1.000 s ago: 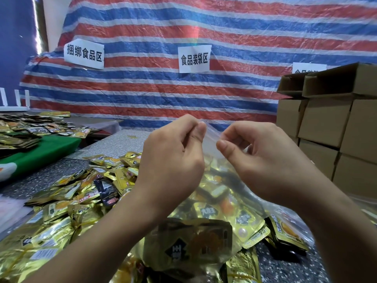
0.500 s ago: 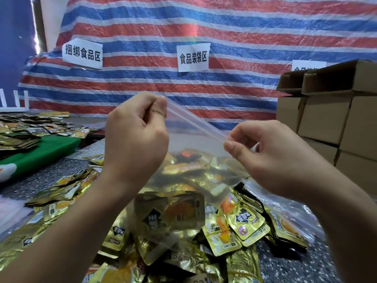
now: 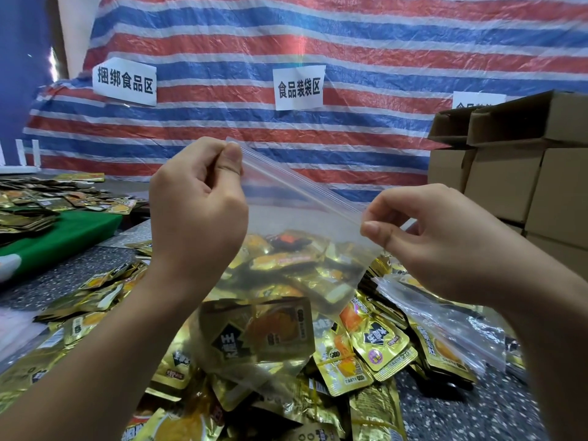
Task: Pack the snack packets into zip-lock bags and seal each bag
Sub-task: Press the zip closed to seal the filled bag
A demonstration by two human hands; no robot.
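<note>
Striped tarp (image 3: 350,43) behind; bag (image 3: 286,249) held up over packet pile (image 3: 366,351). Left hand (image 3: 197,211) and right hand (image 3: 445,237) pinch zip strip ends. Bag looks light, floppy, slick; grip strip.

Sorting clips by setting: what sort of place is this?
Probably a makeshift food-packing station: paper zone signs on a striped tarp, stacked cardboard boxes, and loose gold snack packets heaped on the table.

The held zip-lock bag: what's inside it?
The zip-lock bag holds gold snack packets in its lower half; the upper part looks empty. How many cannot be told, since they overlap with the loose pile behind.
</note>
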